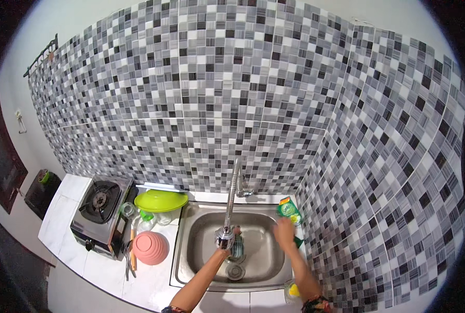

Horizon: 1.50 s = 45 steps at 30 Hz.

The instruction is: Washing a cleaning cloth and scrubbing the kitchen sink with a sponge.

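Inside the stainless steel sink, my left hand is closed around a ribbed, greenish glass. The tap's spray head hangs over that hand and hides part of it. Above the sink's right rim is my right hand, its fingers bent and slightly blurred; whether anything is in them cannot be made out. Just beyond its fingers lies a green dish soap pouch. A dark green item shows partly behind the right wrist. Below the glass sits the drain strainer.
Beside my right forearm stands a clear dish with a yellow sponge. Left of the sink are an upturned pink bowl, a lime-green bowl, glassware, cutlery and a gas stove. The spring tap rises centrally.
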Available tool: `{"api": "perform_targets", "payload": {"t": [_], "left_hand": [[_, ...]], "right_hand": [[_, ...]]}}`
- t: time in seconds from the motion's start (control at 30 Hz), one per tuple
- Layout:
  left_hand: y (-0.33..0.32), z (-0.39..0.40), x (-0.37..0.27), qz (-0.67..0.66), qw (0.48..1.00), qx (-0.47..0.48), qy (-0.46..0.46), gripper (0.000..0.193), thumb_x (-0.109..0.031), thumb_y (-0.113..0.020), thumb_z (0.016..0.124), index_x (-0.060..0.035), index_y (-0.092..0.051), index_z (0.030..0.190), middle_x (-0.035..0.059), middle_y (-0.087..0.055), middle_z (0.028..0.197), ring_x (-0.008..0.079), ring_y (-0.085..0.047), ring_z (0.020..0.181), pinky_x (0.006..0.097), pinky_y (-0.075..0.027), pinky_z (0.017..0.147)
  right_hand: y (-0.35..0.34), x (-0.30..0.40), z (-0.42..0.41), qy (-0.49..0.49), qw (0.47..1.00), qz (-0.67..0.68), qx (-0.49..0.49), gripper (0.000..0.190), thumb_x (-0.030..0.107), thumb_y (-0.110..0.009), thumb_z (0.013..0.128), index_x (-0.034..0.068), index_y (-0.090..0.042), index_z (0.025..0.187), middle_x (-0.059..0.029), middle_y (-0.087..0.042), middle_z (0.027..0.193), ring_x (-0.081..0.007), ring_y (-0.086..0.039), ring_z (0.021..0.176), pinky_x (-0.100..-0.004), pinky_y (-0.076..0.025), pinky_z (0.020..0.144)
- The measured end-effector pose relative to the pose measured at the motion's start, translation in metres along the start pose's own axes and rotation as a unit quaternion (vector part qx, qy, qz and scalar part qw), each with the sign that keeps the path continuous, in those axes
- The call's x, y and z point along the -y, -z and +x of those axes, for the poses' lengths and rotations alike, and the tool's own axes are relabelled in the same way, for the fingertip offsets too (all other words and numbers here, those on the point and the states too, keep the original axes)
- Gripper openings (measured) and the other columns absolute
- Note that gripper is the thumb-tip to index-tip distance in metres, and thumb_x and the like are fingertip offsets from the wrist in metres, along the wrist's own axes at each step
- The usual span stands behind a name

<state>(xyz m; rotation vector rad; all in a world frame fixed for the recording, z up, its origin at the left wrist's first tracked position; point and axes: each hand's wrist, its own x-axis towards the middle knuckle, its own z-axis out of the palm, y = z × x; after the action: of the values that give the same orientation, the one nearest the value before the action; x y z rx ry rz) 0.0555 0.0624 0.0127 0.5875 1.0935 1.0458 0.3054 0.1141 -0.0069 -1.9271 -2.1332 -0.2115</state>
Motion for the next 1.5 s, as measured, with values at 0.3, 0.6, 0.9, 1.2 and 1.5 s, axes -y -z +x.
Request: {"api": "perform_targets", "payload": {"t": [0.3, 0.6, 0.9, 1.2, 1.5], "left_hand": [[0.033, 0.033, 0.074, 0.067, 0.984, -0.163, -0.032, 0.064, -0.042, -0.06, 0.08, 0.0005, -0.043, 0.124, 0.0146, -0.044, 0.126, 0.0274, -0.041, 0.117, 0.0393, -0.032, 0.098], [0.055, -0.024, 0.066, -0.147, 0.982, -0.098, 0.067, 0.083, -0.051, -0.043, 0.087, -0.0076, 0.007, 0.139, 0.0172, -0.02, 0.142, 0.0445, -0.032, 0.122, 0.0666, -0.033, 0.089], [0.032, -0.002, 0.048, -0.252, 0.966, -0.059, 0.001, 0.037, -0.034, -0.037, 0.093, -0.0064, -0.052, 0.112, 0.0085, -0.06, 0.105, 0.0241, -0.06, 0.089, 0.0396, -0.049, 0.075], [0.008, 0.014, 0.072, -0.29, 0.954, -0.068, -0.021, 0.03, -0.02, -0.053, 0.085, -0.0165, -0.045, 0.115, 0.0076, -0.056, 0.092, 0.0248, -0.059, 0.073, 0.0451, -0.05, 0.064], [0.033, 0.039, 0.078, -0.18, 0.977, -0.104, -0.049, 0.029, -0.026, -0.062, 0.081, -0.0044, -0.061, 0.1, 0.009, -0.062, 0.089, 0.0193, -0.061, 0.077, 0.0394, -0.05, 0.066]], "right_hand": [[-0.041, 0.127, -0.05, -0.371, 0.212, 0.834, 0.35, 0.036, 0.04, -0.055, 0.084, 0.008, -0.06, 0.101, -0.0083, -0.061, 0.088, -0.0249, -0.059, 0.082, -0.0441, -0.048, 0.073], [-0.153, 0.193, -0.023, -0.347, 0.451, 0.819, 0.075, 0.019, 0.015, -0.057, 0.082, 0.006, -0.061, 0.098, -0.0076, -0.06, 0.09, -0.02, -0.057, 0.079, -0.0348, -0.048, 0.067], [-0.015, 0.2, -0.054, -0.195, 0.89, 0.394, 0.12, 0.039, 0.034, -0.053, 0.082, -0.003, -0.059, 0.091, -0.025, -0.062, 0.091, -0.041, -0.058, 0.092, -0.046, -0.044, 0.079], [-0.015, 0.171, -0.057, -0.237, 0.654, 0.67, 0.259, 0.059, 0.05, -0.04, 0.09, 0.006, -0.039, 0.129, -0.0177, -0.052, 0.121, -0.0304, -0.049, 0.112, -0.0415, -0.037, 0.095], [0.007, 0.127, 0.045, 0.063, 0.892, 0.378, -0.239, 0.046, 0.024, -0.044, 0.091, 0.003, -0.036, 0.132, -0.0197, -0.056, 0.112, -0.034, -0.055, 0.1, -0.0404, -0.043, 0.085]]}}
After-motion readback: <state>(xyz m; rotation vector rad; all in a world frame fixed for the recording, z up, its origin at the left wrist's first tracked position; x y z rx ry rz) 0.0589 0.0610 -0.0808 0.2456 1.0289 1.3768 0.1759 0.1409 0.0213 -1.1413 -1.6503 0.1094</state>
